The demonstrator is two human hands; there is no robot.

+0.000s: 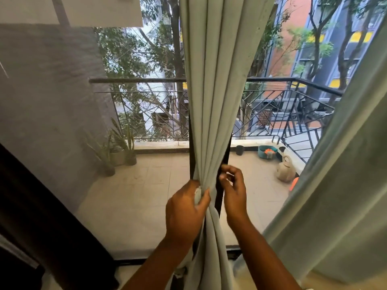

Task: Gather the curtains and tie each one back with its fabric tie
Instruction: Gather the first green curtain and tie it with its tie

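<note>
A pale green curtain [215, 84] hangs in the middle of the view, bunched into narrow folds at waist height. My left hand [185, 208] grips the gathered folds, with a bit of whitish fabric showing under its fingers. My right hand [233, 189] is just right of the bunch, its fingers curled close to the curtain's right edge; whether it holds anything I cannot tell. A second pale green curtain [339, 195] hangs loose at the right. A fabric tie cannot be told apart from the folds.
Behind the curtain stands a dark door frame post [218, 197], with a mesh screen [52, 101] to the left. Outside lies a tiled balcony with a metal railing [293, 105], potted plants [123, 151], a teal basin [267, 151] and a watering can [285, 168].
</note>
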